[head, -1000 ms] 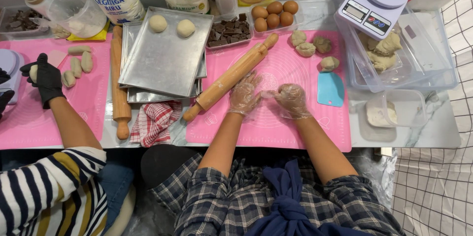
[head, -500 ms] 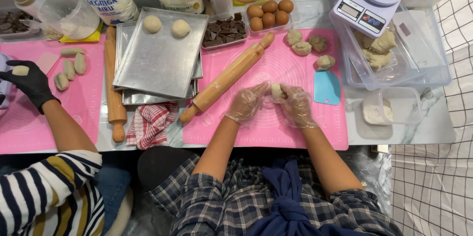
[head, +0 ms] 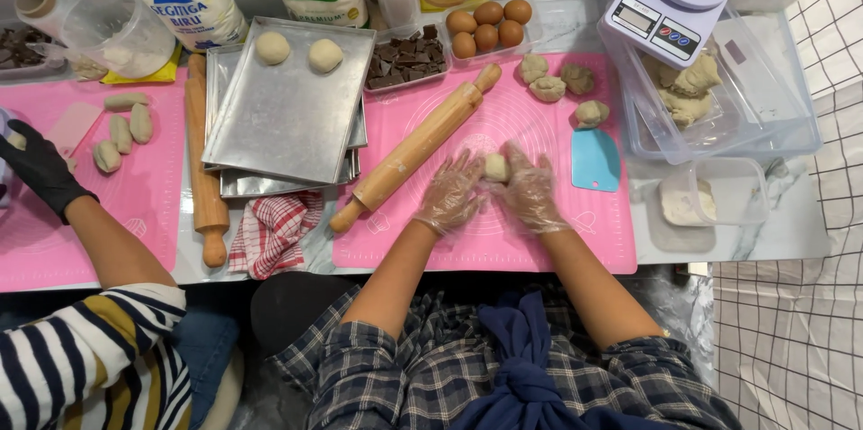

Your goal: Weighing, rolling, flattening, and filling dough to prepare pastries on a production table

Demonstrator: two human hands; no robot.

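— Where was the dough ball (head: 496,167)?
— Cupped between the gloved left hand (head: 452,194) and right hand (head: 529,189), over the pink mat (head: 539,241), mid-shaping by my reckoning.
— Next?
— Likely the steel tray (head: 279,115) at ten o'clock, past the rolling pin (head: 415,148).

The rolling pin (head: 415,148) is smooth wood, the baking tray (head: 288,115) dull metal, the gloves thin clear plastic.
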